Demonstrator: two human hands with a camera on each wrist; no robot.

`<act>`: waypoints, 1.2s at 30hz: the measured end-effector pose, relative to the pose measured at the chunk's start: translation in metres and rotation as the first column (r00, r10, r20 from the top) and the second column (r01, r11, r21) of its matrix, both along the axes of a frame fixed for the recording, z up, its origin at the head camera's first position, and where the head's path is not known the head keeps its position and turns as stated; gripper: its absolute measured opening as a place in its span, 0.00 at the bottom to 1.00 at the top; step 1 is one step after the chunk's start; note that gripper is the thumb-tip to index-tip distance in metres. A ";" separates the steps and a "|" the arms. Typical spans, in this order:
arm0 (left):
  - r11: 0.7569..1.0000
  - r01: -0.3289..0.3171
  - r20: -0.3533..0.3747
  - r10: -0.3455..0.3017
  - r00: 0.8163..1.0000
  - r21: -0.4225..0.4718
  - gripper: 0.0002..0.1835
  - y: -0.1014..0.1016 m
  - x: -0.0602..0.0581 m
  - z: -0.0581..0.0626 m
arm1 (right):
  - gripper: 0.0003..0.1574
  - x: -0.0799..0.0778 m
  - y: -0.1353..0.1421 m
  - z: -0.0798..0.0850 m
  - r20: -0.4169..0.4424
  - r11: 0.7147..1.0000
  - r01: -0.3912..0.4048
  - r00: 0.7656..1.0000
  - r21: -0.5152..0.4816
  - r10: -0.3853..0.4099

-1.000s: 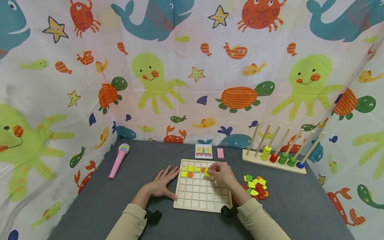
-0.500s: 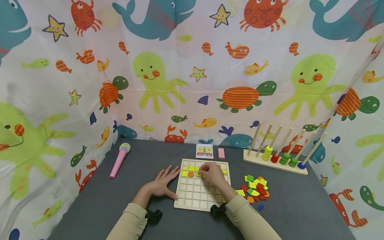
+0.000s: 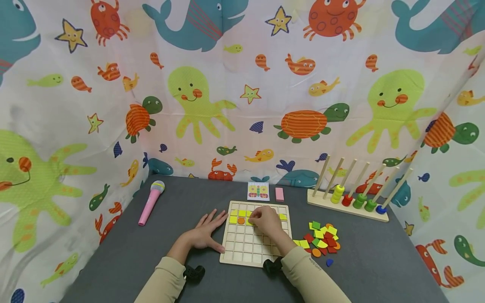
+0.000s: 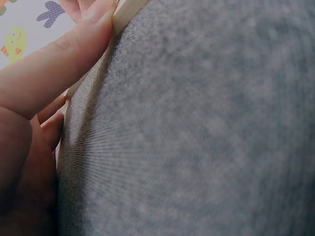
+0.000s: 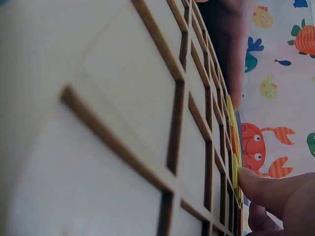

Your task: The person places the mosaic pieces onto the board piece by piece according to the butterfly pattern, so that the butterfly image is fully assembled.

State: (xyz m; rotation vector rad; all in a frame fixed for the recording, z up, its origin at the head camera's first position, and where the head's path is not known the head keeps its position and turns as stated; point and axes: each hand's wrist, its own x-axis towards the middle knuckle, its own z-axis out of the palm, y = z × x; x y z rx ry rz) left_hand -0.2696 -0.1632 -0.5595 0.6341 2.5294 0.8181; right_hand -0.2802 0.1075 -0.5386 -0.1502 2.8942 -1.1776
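Pinching a yellow tile [image 3: 249,221] between the curled thumb and fingertips of the right hand [image 3: 267,221], and holding it at a wooden grid board [image 3: 247,256] on a grey bench [image 3: 125,261], just right of an orange round tile [image 3: 241,221]. Resting the left hand [image 3: 202,234] beside the board with fingers spread wide, gripping nothing, and touching the board's left edge with the thumb. Working just below a row of yellow squares [image 3: 242,213], with another yellow square [image 3: 283,216] well apart near the right edge. Showing a loose pile of coloured pieces [image 3: 319,234] to the board's right, with a blue piece [image 3: 329,262] nearby. Facing a printed card [image 3: 259,191] and a pink block [image 3: 279,194] beyond the board, between a toy microphone [image 3: 150,204] and a peg rack [image 3: 353,207], before a sea-creature curtain [image 3: 242,122].
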 end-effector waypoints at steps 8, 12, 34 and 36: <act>1.000 -0.019 -0.012 0.019 1.000 -0.011 0.67 0.001 -0.002 0.000 | 0.06 0.005 0.009 0.005 -0.012 0.998 0.014 1.000 -0.058 -0.015; 1.000 -0.026 -0.016 0.026 1.000 -0.006 0.67 0.000 -0.001 -0.002 | 0.04 0.009 0.017 0.012 -0.017 0.996 0.027 0.999 -0.091 -0.028; 0.998 -0.059 -0.004 0.059 0.998 -0.021 0.66 0.003 0.000 0.000 | 0.12 0.023 0.101 0.025 -0.039 0.984 0.179 0.983 -0.019 -0.179; 0.998 -0.055 -0.004 0.055 0.998 -0.021 0.66 0.003 0.000 0.000 | 0.13 0.027 0.110 0.024 -0.034 0.981 0.193 0.981 -0.011 -0.193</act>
